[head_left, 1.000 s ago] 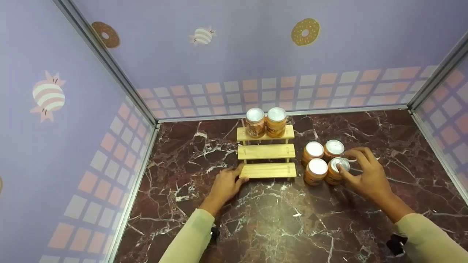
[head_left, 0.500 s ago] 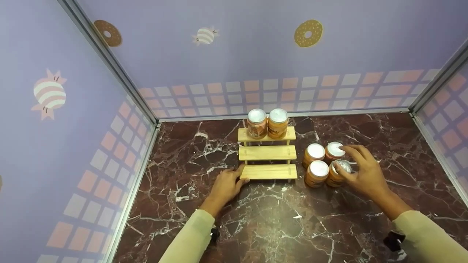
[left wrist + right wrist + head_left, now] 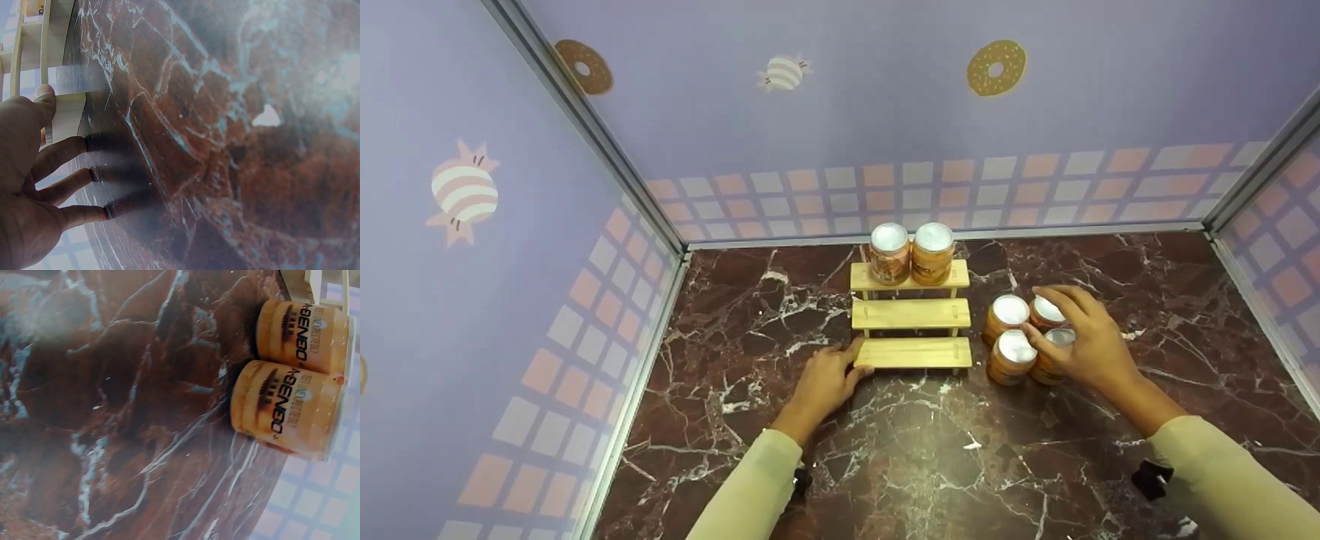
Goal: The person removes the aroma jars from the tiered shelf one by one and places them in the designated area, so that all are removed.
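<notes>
A three-step wooden rack stands mid-table. My left hand pinches the left end of its lowest step, thumb at the front edge. In the left wrist view the fingers of the left hand spread down beside the step. Two orange jars with pale lids sit on the top step. Right of the rack, several more jars stand in a tight cluster. My right hand hovers over them, fingers curved and apart, partly hiding the right-hand jars. The right wrist view shows two labelled jars but no hand.
Lilac printed walls enclose the back and sides of the dark marbled table. A small white scrap lies in front of the rack.
My right hand has moved left and slightly back, from the right side of the jar cluster to above it. The left hand stays at the rack, and the jars have not shifted.
</notes>
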Available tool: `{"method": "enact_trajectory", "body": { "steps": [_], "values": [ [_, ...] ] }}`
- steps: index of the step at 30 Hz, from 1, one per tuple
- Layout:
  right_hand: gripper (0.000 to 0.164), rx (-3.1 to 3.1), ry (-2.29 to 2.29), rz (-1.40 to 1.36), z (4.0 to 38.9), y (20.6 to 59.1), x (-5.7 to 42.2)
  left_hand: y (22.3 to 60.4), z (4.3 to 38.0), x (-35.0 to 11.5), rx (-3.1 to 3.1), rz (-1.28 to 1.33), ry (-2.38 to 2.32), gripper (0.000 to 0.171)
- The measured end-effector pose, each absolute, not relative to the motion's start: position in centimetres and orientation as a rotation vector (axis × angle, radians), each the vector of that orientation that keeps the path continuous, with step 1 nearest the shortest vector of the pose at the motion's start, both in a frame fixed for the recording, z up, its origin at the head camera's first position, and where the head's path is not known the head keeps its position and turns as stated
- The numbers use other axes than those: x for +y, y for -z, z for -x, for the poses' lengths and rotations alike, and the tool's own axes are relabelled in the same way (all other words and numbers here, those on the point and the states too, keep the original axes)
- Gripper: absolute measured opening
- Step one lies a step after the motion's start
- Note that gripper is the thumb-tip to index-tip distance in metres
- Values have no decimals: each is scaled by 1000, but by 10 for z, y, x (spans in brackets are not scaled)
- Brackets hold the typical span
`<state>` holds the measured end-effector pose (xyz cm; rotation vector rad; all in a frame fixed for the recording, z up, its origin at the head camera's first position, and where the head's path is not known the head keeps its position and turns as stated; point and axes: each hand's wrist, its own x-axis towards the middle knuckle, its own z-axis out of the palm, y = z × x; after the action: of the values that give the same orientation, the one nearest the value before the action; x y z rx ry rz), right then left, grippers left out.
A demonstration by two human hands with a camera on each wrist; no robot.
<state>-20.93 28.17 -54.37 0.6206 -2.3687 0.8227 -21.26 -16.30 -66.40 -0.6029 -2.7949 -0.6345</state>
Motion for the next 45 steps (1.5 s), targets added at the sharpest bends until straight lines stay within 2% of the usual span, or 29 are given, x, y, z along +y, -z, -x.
{"method": "enact_trajectory", "body": {
  "steps": [5, 10, 17, 25, 33, 45],
  "values": [
    [60, -2374, -825, -648, 216, 539, 273, 661, 212, -162, -2812, 596, 596, 62],
    [58, -2398, -812, -658, 221, 536, 265, 671, 215, -162, -2841, 549, 679, 70],
    [67, -2454, -807, -670, 229, 530, 252, 643, 202, -158, -2829, 570, 538, 69],
    [67, -2496, -848, -659, 238, 522, 235, 682, 222, -165, -2861, 554, 554, 75],
    [66, -2501, -853, -665, 245, 517, 221, 686, 224, -165, -2874, 569, 433, 80],
    [70, -2462, -935, -713, 256, 515, 207, 690, 223, -165, -2837, 574, 449, 75]
  ]
}}
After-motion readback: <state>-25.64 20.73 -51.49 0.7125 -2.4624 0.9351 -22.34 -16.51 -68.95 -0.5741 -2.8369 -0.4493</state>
